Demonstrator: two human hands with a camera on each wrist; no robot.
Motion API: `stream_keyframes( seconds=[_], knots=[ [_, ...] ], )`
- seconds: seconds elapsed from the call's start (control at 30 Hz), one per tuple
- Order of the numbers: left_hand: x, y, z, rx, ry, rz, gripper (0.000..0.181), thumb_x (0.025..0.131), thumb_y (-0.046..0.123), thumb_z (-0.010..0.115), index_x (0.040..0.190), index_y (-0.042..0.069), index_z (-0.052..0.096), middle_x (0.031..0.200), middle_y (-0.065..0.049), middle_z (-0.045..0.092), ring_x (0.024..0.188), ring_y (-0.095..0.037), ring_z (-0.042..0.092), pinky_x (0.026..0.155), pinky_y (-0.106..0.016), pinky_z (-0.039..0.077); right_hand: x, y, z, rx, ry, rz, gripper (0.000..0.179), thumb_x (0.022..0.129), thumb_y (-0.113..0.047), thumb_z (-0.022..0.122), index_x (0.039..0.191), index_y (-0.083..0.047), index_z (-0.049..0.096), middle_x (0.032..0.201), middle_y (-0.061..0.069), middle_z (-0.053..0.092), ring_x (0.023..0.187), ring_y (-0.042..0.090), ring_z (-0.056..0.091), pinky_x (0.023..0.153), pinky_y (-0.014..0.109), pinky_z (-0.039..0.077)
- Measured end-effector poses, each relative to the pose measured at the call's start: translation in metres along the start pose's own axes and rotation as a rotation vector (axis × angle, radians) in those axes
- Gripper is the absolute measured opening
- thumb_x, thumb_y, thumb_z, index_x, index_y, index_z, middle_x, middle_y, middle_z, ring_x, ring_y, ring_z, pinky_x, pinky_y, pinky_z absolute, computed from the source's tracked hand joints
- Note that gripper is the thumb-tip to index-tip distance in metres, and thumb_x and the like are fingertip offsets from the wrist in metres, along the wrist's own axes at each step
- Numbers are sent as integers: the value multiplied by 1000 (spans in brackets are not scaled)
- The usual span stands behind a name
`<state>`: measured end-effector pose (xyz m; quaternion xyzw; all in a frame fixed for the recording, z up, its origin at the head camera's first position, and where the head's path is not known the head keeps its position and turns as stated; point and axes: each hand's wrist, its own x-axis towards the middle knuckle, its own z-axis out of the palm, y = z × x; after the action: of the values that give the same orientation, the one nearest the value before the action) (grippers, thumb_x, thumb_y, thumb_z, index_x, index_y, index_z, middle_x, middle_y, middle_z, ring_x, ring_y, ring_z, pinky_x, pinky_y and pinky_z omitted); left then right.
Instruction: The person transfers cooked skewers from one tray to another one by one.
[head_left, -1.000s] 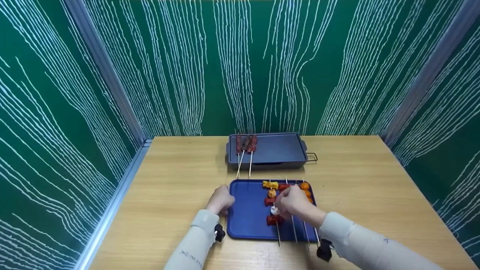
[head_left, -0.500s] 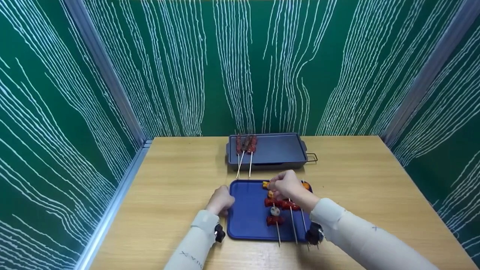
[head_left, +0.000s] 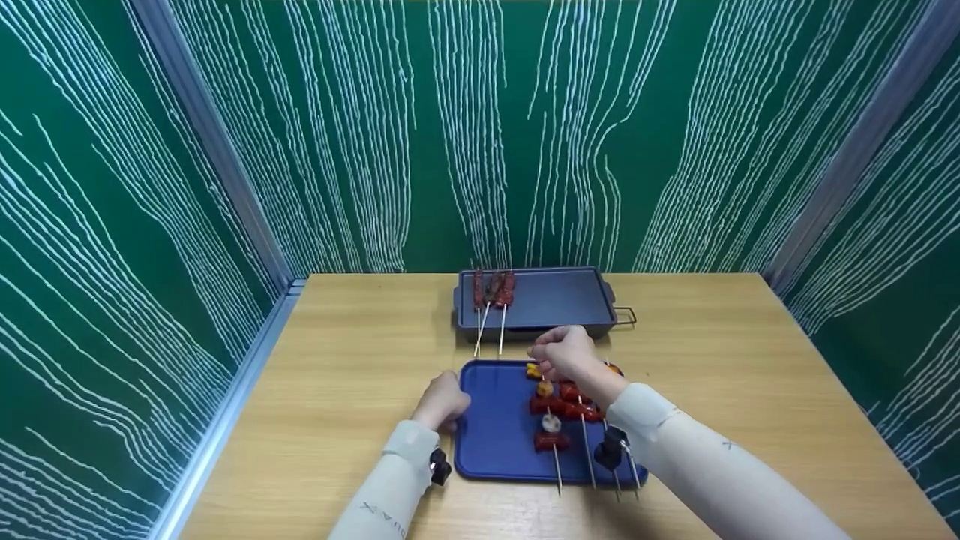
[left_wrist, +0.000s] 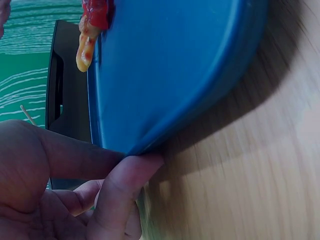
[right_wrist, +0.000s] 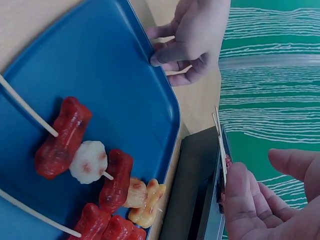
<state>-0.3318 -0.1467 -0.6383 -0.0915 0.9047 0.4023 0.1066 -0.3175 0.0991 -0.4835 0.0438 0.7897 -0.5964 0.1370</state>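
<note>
My left hand [head_left: 442, 401] pinches the left rim of a blue tray [head_left: 491, 427]; the left wrist view shows its thumb [left_wrist: 132, 175] and forefinger on the edge. On the tray's right half lie several skewers, among them a mixed skewer [right_wrist: 120, 175] with red, white and yellow pieces. My right hand [head_left: 574, 356] hovers over the tray's far edge, above the skewers' tips. In the right wrist view its thumb and fingers [right_wrist: 237, 195] stand apart with nothing between them. The right hand and forearm hide part of the other skewers.
Behind the tray stands a dark grill pan [head_left: 559, 292] with a wire handle [head_left: 625, 315] on its right. Three meat skewers [head_left: 493, 289] lie on its left side, sticks pointing towards me. A green wall with white lines [head_left: 375, 150] rises behind the wooden table [head_left: 345, 337].
My right hand has moved from over the middle of the skewers to the tray's far edge, uncovering more of the red pieces. The left hand has stayed on the rim.
</note>
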Motion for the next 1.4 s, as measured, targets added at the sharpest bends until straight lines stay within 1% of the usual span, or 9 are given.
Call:
stream_keyframes(
  seconds=[0.17,0.4,0.57,0.7,0.77,0.93,1.07,1.23,1.4],
  knots=[
    [0,-1,1,-14,5,23,19,80,-3,50,96,0,60,90,-21,65,39,-23,62,36,-39,58,9,0,0,10,5,-10,29,98,-7,77,122,7,67,93,9,73,77,23,74,62,28,67],
    [-14,11,-7,-45,-12,22,21,82,-4,52,100,-3,61,93,-24,66,42,-26,61,35,-39,56,20,2,3,70,-16,-3,43,99,-9,78,133,10,62,93,9,73,78,17,73,66,27,68],
    [-17,15,-10,-20,-12,28,16,84,-2,51,97,-1,61,92,-25,69,40,-26,63,34,-39,56,29,6,10,111,-44,-32,52,98,-10,78,140,13,56,107,18,77,79,16,74,80,35,71],
    [-34,27,-17,-10,2,31,17,85,-4,49,97,-3,61,92,-27,69,40,-27,64,35,-38,57,37,11,17,153,-60,-37,54,99,-8,76,142,15,53,125,33,73,77,15,75,86,41,71],
    [-45,36,-22,-7,14,20,17,85,-6,49,98,-4,61,93,-27,69,41,-26,62,35,-37,56,41,13,20,172,-65,-31,56,100,-8,75,144,15,51,132,35,70,79,16,75,90,43,71],
    [-49,39,-23,15,28,21,15,87,-5,50,98,-3,61,93,-26,69,41,-22,61,35,-33,55,50,18,28,235,-69,-18,54,102,-7,72,147,13,50,137,37,65,78,15,74,99,47,68],
    [-35,26,-18,-25,18,33,15,84,-4,50,95,-3,61,90,-27,68,41,-26,62,35,-37,56,57,22,37,302,-73,-10,52,102,-3,70,146,15,48,134,36,66,79,18,76,95,45,69],
    [-21,11,-11,-50,22,48,17,82,-3,51,96,-3,59,90,-27,66,42,-29,64,35,-40,57,63,28,45,369,-71,-1,55,102,2,68,148,18,43,117,26,72,83,21,76,89,40,71],
    [-44,31,-20,-10,33,28,16,85,-5,51,98,-3,60,93,-24,66,41,-23,60,34,-34,55,68,33,49,434,-79,4,53,104,4,63,150,20,41,105,19,72,77,18,74,84,36,71]
  ],
)
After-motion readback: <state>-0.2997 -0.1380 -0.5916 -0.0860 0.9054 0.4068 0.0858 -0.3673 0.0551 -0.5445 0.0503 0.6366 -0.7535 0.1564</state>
